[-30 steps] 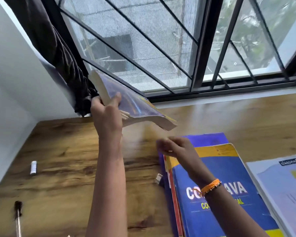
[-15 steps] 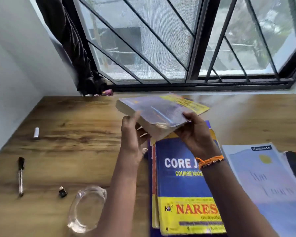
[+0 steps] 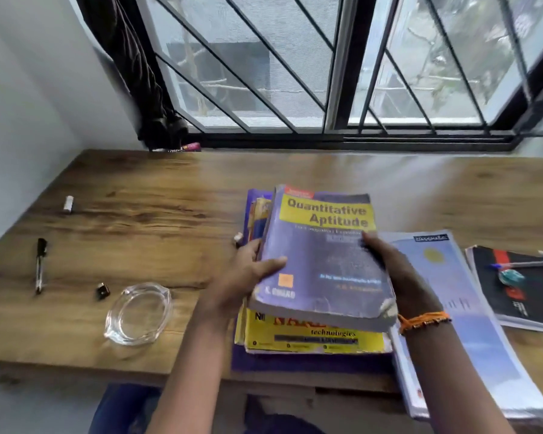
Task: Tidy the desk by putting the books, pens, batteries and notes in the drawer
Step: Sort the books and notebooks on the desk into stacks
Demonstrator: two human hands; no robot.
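From the head camera, both hands are gripping the Quantitative Aptitude book (image 3: pixel 322 261): the left hand (image 3: pixel 248 277) is clasping its nine o'clock edge, the right hand (image 3: pixel 398 274) its three o'clock edge. The book is lying on the book stack (image 3: pixel 314 338) on the desk (image 3: pixel 157 211). A black pen (image 3: pixel 40 264) is lying toward nine o'clock.

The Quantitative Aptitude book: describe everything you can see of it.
The thick purple paperback with a yellow title panel lies face up, roughly flat, on or just above the stack of books on the wooden desk. Its cover looks worn and its near corners scuffed. The left hand grips its left edge, thumb on the cover; the right hand holds its right edge.
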